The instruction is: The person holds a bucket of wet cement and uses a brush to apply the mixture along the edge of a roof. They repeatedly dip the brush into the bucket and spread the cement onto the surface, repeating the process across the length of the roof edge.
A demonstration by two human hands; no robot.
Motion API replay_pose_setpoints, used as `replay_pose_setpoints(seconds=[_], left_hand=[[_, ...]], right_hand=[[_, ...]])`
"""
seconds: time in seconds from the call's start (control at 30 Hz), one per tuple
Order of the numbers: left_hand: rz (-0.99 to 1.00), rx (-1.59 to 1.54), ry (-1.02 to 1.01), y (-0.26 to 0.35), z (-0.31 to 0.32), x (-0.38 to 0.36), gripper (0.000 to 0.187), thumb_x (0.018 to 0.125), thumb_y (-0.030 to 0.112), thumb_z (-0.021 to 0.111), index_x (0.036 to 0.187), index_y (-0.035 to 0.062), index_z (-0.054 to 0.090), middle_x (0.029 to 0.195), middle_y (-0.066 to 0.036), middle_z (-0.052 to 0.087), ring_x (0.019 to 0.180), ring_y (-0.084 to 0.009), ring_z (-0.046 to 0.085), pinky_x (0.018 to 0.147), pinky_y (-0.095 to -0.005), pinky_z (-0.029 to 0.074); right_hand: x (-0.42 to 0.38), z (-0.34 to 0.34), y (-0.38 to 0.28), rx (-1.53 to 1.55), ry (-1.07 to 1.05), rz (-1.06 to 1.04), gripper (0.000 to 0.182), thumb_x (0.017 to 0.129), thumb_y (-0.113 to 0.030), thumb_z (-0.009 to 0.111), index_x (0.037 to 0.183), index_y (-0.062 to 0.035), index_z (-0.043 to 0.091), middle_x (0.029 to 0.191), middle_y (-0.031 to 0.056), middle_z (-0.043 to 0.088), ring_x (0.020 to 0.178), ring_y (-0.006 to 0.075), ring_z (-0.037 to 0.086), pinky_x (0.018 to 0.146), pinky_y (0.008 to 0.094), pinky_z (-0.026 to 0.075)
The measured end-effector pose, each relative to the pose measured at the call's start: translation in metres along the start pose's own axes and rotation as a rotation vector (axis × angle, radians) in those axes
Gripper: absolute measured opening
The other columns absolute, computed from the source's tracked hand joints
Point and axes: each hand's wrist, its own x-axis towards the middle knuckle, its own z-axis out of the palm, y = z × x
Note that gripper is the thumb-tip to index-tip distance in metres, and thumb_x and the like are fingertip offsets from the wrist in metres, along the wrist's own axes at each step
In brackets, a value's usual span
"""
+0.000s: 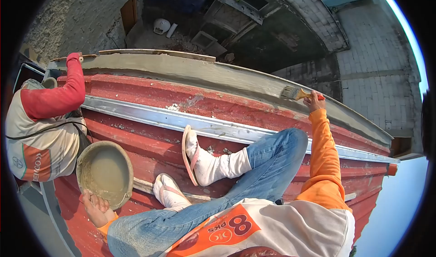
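Note:
My right hand (314, 102) is wrapped around the red-tipped handle of a paintbrush (300, 94). The brush's grey, wet-looking bristles touch the cement-coated ledge (245, 79) along the roof edge. Down at the lower left, my left hand (96, 208) grips the rim of a round bowl (128, 184). Grey, soupy cement slurry (108, 170) lies in the bowl, which tilts slightly on the red roof beside my knee.
I sit on red corrugated roofing (150, 161), a metal channel (181, 120) running across it. A co-worker (50, 121) sits at left, one hand at the ledge. A thin board (159, 52) lies along the ledge. Beyond it is a drop to a yard (150, 41).

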Motion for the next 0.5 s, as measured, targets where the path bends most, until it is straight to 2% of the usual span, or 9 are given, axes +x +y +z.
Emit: replay_pose_setpoints(seconds=[0.03,0.07,0.1,0.17,0.2,0.27,0.33,0.37,0.5], left_hand=[[0.004,0.001,-0.006,-0.001,-0.001,0.001,0.022,0.085,0.029,0.051,0.073,0.0138,0.041,0.045,0.006,0.025,0.033,-0.004,0.023,0.034,-0.0197,0.022],[0.002,0.011,-0.014,-0.001,-0.001,0.001,0.021,0.086,0.029,0.05,0.076,0.0121,0.042,0.046,0.006,0.025,0.034,-0.0035,0.023,0.034,-0.0194,0.022],[-0.002,0.019,-0.023,-0.001,0.0,0.001,0.02,0.087,0.028,0.048,0.078,0.0105,0.043,0.047,0.006,0.025,0.035,-0.0031,0.023,0.034,-0.019,0.022],[-0.012,0.036,-0.013,0.0,0.005,-0.003,0.02,0.088,0.028,0.048,0.078,0.0111,0.042,0.047,0.006,0.025,0.035,-0.0031,0.023,0.034,-0.0189,0.022],[-0.022,0.051,0.004,0.001,0.008,-0.005,0.021,0.088,0.028,0.047,0.077,0.0116,0.041,0.047,0.006,0.025,0.035,-0.0031,0.023,0.034,-0.0188,0.021],[-0.013,0.047,-0.001,0.001,0.005,-0.004,0.02,0.089,0.028,0.047,0.077,0.0117,0.041,0.047,0.006,0.025,0.035,-0.0031,0.023,0.033,-0.0189,0.021],[-0.006,0.048,0.0,-0.002,-0.002,-0.004,0.02,0.089,0.028,0.046,0.078,0.0117,0.041,0.047,0.006,0.025,0.035,-0.0031,0.023,0.033,-0.019,0.021],[0.007,0.044,-0.018,-0.002,-0.005,-0.004,0.021,0.087,0.029,0.049,0.077,0.0121,0.043,0.046,0.006,0.025,0.034,-0.0035,0.024,0.033,-0.0195,0.022],[-0.002,0.035,-0.019,-0.001,-0.008,-0.006,0.021,0.085,0.03,0.051,0.078,0.0116,0.044,0.045,0.006,0.026,0.033,-0.0041,0.025,0.033,-0.02,0.024]], right_hand=[[0.011,-0.03,-0.001,-0.061,0.069,-0.059,0.016,0.085,-0.021,0.055,0.091,-0.0079,0.048,0.084,0.0115,0.057,0.055,0.0157,0.059,0.044,0.028,0.051],[0.005,-0.042,-0.013,-0.19,0.135,-0.116,0.014,0.084,-0.02,0.055,0.088,-0.0074,0.049,0.083,0.0144,0.056,0.06,0.0212,0.059,0.049,0.0337,0.05],[0.002,-0.041,-0.016,-0.187,0.142,-0.116,0.014,0.084,-0.02,0.055,0.088,-0.0074,0.049,0.083,0.0144,0.056,0.06,0.0212,0.059,0.049,0.0337,0.05],[-0.013,-0.018,-0.015,-1.219,0.379,-0.647,0.012,0.081,-0.017,0.056,0.087,-0.007,0.051,0.084,0.0193,0.054,0.071,0.0313,0.057,0.062,0.0407,0.047],[-0.016,0.007,-0.008,-1.182,0.26,-0.575,0.011,0.078,-0.012,0.055,0.088,-0.0073,0.052,0.087,0.0225,0.05,0.081,0.0382,0.052,0.074,0.0434,0.043],[-0.036,0.078,-0.002,-1.264,0.144,-0.457,0.012,0.077,-0.008,0.054,0.089,-0.0071,0.052,0.091,0.0217,0.049,0.084,0.0375,0.053,0.073,0.0423,0.044],[-0.065,0.161,0.004,-1.301,0.048,-0.558,0.016,0.075,-0.007,0.058,0.09,-0.007,0.053,0.095,0.0183,0.049,0.092,0.0354,0.052,0.076,0.0415,0.044],[-0.081,0.205,0.006,-1.297,-0.025,-0.521,0.017,0.075,-0.009,0.059,0.092,-0.007,0.054,0.096,0.0171,0.049,0.091,0.0338,0.052,0.076,0.0406,0.045],[-0.147,0.345,0.015,-1.063,-0.36,-0.8,0.012,0.081,-0.016,0.053,0.089,-0.0084,0.054,0.096,0.0168,0.052,0.09,0.0328,0.052,0.076,0.0397,0.044]])
